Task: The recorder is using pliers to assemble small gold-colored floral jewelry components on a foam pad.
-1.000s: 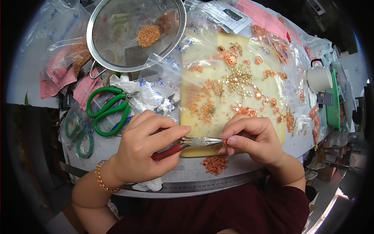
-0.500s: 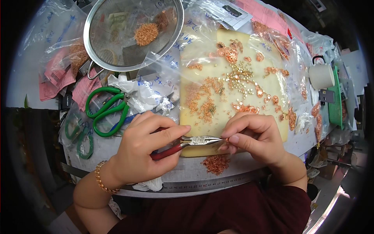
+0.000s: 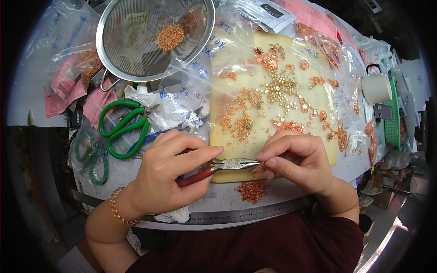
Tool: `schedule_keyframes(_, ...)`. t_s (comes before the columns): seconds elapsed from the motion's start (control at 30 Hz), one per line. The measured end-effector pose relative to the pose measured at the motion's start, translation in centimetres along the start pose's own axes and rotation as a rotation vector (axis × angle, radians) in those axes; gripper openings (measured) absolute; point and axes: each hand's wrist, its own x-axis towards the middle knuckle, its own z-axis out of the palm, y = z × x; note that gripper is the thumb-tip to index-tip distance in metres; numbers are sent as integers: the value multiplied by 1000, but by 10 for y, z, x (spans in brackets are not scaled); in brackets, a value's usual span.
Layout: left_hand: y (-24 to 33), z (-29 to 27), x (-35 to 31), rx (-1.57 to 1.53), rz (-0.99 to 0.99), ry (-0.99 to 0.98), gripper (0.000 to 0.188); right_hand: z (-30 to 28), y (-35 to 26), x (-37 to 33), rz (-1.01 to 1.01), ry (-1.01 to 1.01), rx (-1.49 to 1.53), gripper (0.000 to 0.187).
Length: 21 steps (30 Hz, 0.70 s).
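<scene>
My left hand [image 3: 170, 168] is wrapped round needle-nose pliers [image 3: 234, 164] with red handles; their jaws point right. At the jaw tips, my right hand [image 3: 296, 159] pinches something tiny and copper-coloured, mostly hidden by thumb and forefinger. Both hands are held over the near part of a cream mat [image 3: 277, 113]. Spread on this mat are small copper-coloured rings [image 3: 241, 127], gold-coloured bits [image 3: 281, 86] and round openwork pieces [image 3: 271, 63]. Just below the pliers, by the mat's near edge, lies a heap of copper-coloured rings [image 3: 252, 191].
Green-handled scissors [image 3: 125, 129] lie left of the mat, near plastic bags and crumpled white tissue [image 3: 140, 94]. A mesh strainer [image 3: 105, 63] holding small copper bits stands at the back left. A steel ruler [image 3: 227, 216] runs along the near edge. At right are a white cup [image 3: 377, 88] and a green basket [image 3: 392, 120].
My hands and the pliers stay almost in place. The fingers of my right hand have shifted very slightly at the jaw tips.
</scene>
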Motion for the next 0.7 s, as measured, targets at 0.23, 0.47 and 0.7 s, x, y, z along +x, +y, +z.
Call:
schedule_keyframes(0.23,1,-1,-1,75,68,0,49,0,0,-1,2,9,-28,13)
schedule_keyframes(0.47,8,-6,-2,385,245,59,54,-3,-1,1,193,-20,93,13)
schedule_keyframes(0.7,11,-5,-4,562,294,69,52,0,1,1,157,30,106,9)
